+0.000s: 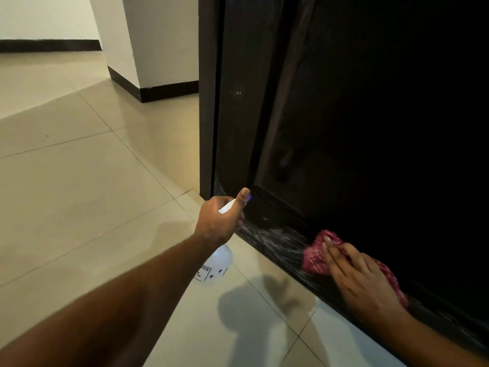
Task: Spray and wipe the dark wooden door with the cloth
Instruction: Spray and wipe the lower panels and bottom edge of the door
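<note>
Door (370, 128) fills the right of view, its bottom rail (315, 283) running along the floor tiles (92, 207). Right hand (362, 276), fingers flat, presses red cloth (315, 256) on that rail. Wet streaks (275, 238) lie just left of it, toward left hand (219, 221), which grips white spray bottle (215, 266). Its label (205, 272) reads only "…ER", rest illegible.

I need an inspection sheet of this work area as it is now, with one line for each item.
Surface: dark wooden door, wet streaks along its bottom edge.
Job's things: white spray bottle, nozzle toward the door; red cloth flat on the door's bottom edge.
Clutter: nothing seen.
Grippers: left hand grips the spray bottle; right hand presses the cloth with straight fingers.
Cables: nothing seen.
Surroundings: beige tiled floor, white wall with dark skirting.
</note>
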